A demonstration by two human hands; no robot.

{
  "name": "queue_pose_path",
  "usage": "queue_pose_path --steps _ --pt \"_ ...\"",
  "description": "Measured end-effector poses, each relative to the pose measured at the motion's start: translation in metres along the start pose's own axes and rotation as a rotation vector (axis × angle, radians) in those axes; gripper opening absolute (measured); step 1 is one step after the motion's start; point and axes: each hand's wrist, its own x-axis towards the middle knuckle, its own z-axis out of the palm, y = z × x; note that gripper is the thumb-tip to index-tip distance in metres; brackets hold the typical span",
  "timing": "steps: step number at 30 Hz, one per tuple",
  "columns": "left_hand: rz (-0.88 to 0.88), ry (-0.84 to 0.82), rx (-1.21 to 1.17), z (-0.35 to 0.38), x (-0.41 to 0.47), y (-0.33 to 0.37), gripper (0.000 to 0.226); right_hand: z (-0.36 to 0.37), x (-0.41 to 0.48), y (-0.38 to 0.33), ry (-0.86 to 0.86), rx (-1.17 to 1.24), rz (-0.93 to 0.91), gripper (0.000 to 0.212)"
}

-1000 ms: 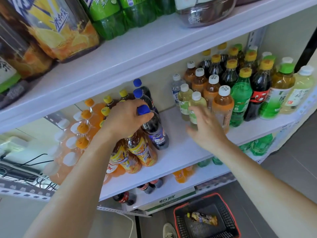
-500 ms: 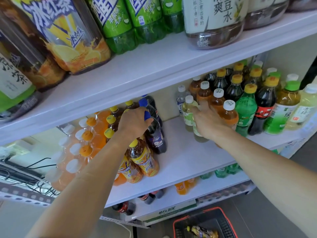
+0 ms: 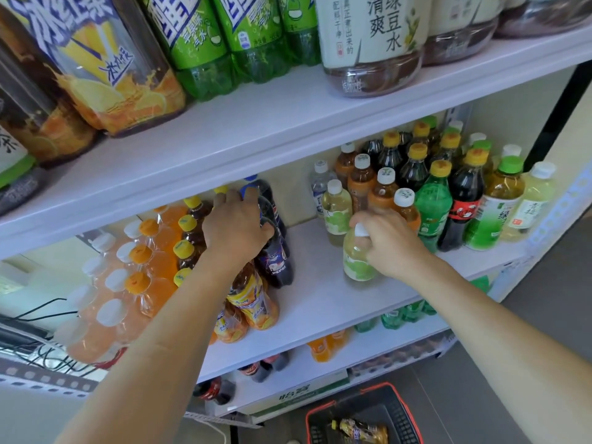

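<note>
both hands are on drinks on the white middle shelf (image 3: 320,299). the right hand (image 3: 392,243) is wrapped round the shoulder of a small clear plastic bottle with a pale drink, green label and white cap (image 3: 354,264), fingers curled on its near side just under the cap. that bottle stands at the near left edge of the right-hand group of bottles, apart from its twin behind it; whether its base has left the shelf i cannot tell. the left hand (image 3: 237,225) is clenched over the top of a dark plastic cola bottle with a blue label (image 3: 277,264), hiding its cap. the cola bottle sits upright on the shelf, in the left-hand cluster, touching the yellow-labelled tea bottles beside it.

down on the floor, near and to the right, a black plastic basket with a red rim (image 3: 395,411) holds one brown bottle with a yellow label (image 3: 358,431) lying on its side. so the shopping looks barely begun: one drink is in, two are grasped, and both must yet be lifted off and lowered into the basket.
</note>
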Motion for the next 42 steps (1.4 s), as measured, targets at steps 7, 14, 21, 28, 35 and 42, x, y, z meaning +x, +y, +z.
queue_pose_path --steps 7,14,21,28,35,42 --pt "0.350 -0.459 -1.070 0.010 -0.098 0.063 0.079 -0.047 -0.056 -0.012 0.123 0.520 -0.011 0.016" --pt "0.128 -0.153 -1.594 0.016 -0.164 0.111 0.063 -0.054 -0.099 -0.027 0.119 0.905 -0.054 0.026" --pt "0.021 -0.240 -1.933 -0.009 -0.173 0.121 0.027 -0.028 -0.145 -0.020 -0.244 1.424 0.172 0.037" --pt "0.004 -0.291 -1.858 -0.030 -0.165 0.124 0.060 -0.029 -0.160 -0.021 -0.206 1.491 0.140 0.051" --pt "0.001 -0.425 -1.877 -0.033 -0.153 0.117 0.049 -0.038 -0.159 -0.035 0.097 1.178 0.170 0.037" --pt "-0.201 -0.475 -1.993 -0.039 -0.154 0.129 0.052 -0.041 -0.170 -0.033 0.003 0.759 0.179 0.076"
